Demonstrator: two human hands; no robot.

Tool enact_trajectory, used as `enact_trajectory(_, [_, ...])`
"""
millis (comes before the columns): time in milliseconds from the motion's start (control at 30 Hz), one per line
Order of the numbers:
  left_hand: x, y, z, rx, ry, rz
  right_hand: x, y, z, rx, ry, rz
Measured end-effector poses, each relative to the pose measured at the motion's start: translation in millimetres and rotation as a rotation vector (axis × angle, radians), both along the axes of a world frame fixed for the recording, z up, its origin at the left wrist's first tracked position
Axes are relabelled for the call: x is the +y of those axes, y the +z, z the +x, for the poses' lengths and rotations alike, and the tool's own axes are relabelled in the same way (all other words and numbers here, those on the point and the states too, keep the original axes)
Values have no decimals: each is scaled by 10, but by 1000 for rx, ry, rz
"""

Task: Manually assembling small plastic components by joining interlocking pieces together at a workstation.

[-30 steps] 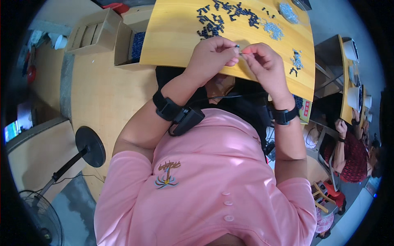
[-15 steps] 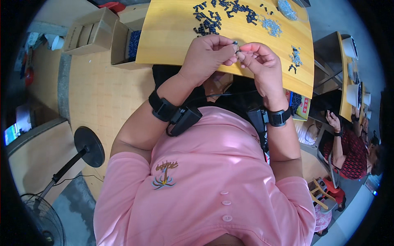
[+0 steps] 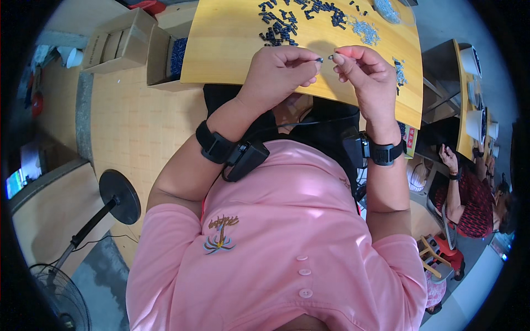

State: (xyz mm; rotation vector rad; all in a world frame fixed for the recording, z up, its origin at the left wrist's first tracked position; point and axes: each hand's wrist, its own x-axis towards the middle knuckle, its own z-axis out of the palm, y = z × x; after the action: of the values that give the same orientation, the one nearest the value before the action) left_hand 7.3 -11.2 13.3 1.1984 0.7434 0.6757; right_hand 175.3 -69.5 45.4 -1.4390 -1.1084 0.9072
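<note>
Above the near edge of the yellow table (image 3: 221,49), my left hand (image 3: 281,69) pinches a small black piece (image 3: 319,59) between thumb and forefinger. A short gap to the right of it, my right hand (image 3: 364,74) grips another small dark piece (image 3: 331,57) at its fingertips. Both pieces are too tiny to name more exactly. Beyond my hands lie loose black cylindrical parts (image 3: 280,27) in scattered heaps. Next to these is a pile of small clear parts (image 3: 366,33). A smaller group of clear pieces (image 3: 399,71) sits past my right hand, partly hidden by it.
Cardboard boxes (image 3: 118,44) stand left of the table, one with dark blue parts (image 3: 178,55). A clear tub (image 3: 387,10) of small parts is at the far right corner. A fan (image 3: 61,298) stands lower left. A co-worker (image 3: 469,204) sits at another table on the right.
My hands, which were together at the fingertips, have drawn apart. The right hand has moved to the right, covering more of the small group of clear pieces.
</note>
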Motion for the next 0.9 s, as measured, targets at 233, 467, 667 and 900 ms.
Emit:
enact_trajectory(233, [-5,25,-3,6,-24,10,-21,-1,-42,1,11,-6])
enact_trajectory(467, [-15,35,0,21,-46,22,-21,-20,-31,-18,24,12])
enact_trajectory(667, [-10,10,11,-8,-45,38,-37,11,-32,-69,9,-7])
enact_trajectory(900, [-15,21,16,32,-38,33,-33,-5,-45,-128,11,25])
